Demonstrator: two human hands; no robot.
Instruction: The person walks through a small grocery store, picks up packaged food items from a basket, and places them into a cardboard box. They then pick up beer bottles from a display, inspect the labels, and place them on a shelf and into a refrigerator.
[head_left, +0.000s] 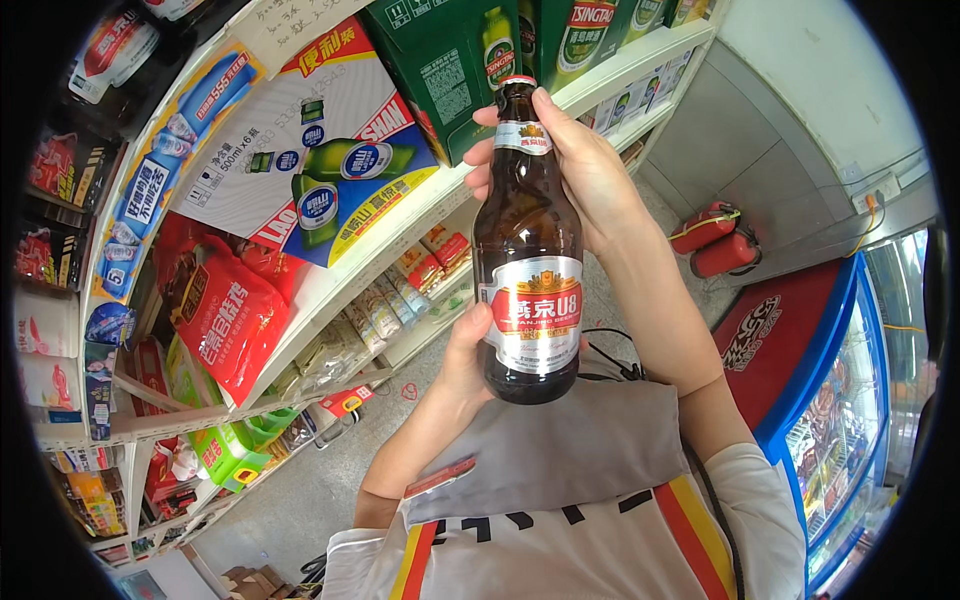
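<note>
A brown glass Yanjing beer bottle (529, 225) with a white, red and gold label is held up in front of me, capped, its neck pointing away from my body. My right hand (574, 157) wraps the neck, thumb along the right side and fingertips showing at the left. Lower down, my left hand (466, 349) supports the base from the left, its thumb at the label's edge. Most of the left fingers are hidden behind the glass.
Shelves (382, 240) on the left carry a white beer carton (300, 142), a green beer carton (450, 67) and red food bags (232, 322). Two fire extinguishers (724, 251) lie at the right, near a wall and a red and blue display fridge (780, 337).
</note>
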